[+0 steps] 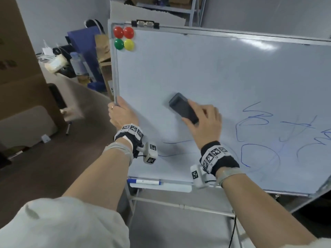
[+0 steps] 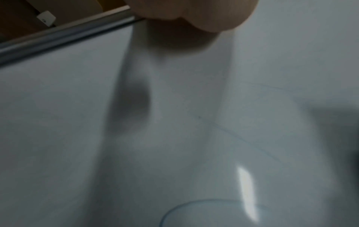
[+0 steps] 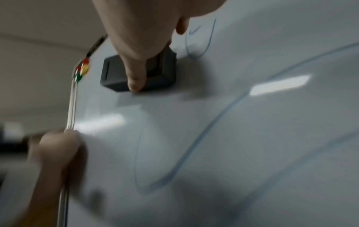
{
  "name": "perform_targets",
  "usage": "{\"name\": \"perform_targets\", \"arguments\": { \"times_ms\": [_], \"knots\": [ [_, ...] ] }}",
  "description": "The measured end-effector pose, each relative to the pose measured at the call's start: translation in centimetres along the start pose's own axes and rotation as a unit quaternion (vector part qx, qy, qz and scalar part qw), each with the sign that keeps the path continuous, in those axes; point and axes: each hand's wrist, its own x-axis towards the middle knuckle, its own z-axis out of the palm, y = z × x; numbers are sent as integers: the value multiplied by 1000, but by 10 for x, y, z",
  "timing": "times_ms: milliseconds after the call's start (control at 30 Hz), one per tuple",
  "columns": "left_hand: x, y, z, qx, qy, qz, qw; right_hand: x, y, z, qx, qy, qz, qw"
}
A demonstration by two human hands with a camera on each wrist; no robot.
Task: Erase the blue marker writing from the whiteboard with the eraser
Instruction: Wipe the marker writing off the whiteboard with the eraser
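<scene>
A whiteboard (image 1: 206, 72) on a stand fills the head view. Blue marker writing (image 1: 258, 122) covers its lower right part, and thin blue lines (image 1: 177, 142) run across the lower middle. My right hand (image 1: 202, 120) grips a dark grey eraser (image 1: 182, 107) flat against the board, left of the writing. In the right wrist view the thumb lies over the eraser (image 3: 116, 73), with blue strokes (image 3: 213, 130) below it. My left hand (image 1: 120, 113) holds the board's left frame edge (image 1: 115, 83), fingers curled behind it.
Several round magnets (image 1: 123, 38), red, green and yellow, sit at the board's top left corner. A blue marker (image 1: 145, 181) lies in the tray (image 1: 179, 188) under the board. Cardboard boxes (image 1: 105, 56) and a cluttered desk (image 1: 59, 63) stand to the left.
</scene>
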Motion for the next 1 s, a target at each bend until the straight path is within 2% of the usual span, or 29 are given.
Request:
{"name": "perform_targets", "arguments": {
  "times_ms": [67, 100, 133, 233, 267, 300, 367, 433, 500, 567, 667, 700, 733, 800, 833, 900, 1000],
  "knots": [
    [-2, -2, -1, -4, 9, 7, 1000, 17, 9, -7, 28, 65, 100, 992],
    [-3, -3, -1, -7, 12, 10, 1000, 17, 8, -6, 41, 72, 119, 989],
    [-3, -2, -1, -9, 13, 14, 1000, 10, 3, -3, 45, 60, 105, 992],
    [-1, -3, 0, -9, 19, 21, 1000, -32, -18, 13, 31, -58, -14, 998],
    [0, -4, 0, -8, 21, 19, 1000, -40, -18, 14, 20, -73, -24, 997],
    [-1, -4, 0, -7, 25, 17, 1000, -40, -15, 11, 15, -58, -7, 998],
    [-3, -1, -2, -4, 41, 12, 999, -27, 0, 1, 15, 28, 90, 995],
    [-7, 3, -2, 3, 48, 8, 999, -8, 22, -14, 11, 112, 204, 972],
    [-11, 5, -1, 0, 40, 7, 999, -2, 37, -22, -1, 141, 255, 957],
    [-9, 6, -1, -6, 37, 7, 999, -15, 30, -17, -6, 114, 220, 969],
    [-5, 5, -2, -9, 47, 7, 999, -50, 12, 2, 13, -9, 127, 992],
    [-4, 5, -3, -12, 50, 5, 999, -53, 11, 5, 12, -24, 122, 992],
    [-3, 4, -5, -15, 52, 4, 999, -49, 12, 5, 15, -5, 148, 989],
    [-1, 1, -8, -20, 46, 6, 999, -26, 19, -2, 40, 82, 243, 966],
    [0, -2, -8, -24, 41, 7, 999, -10, 22, -8, 50, 114, 264, 957],
    [-1, -3, -10, -38, 32, 7, 999, 14, 17, -15, 45, 119, 222, 967],
    [-1, -2, -14, -48, 14, 7, 999, 25, -10, -6, 54, 60, 116, 990]
  ]
}}
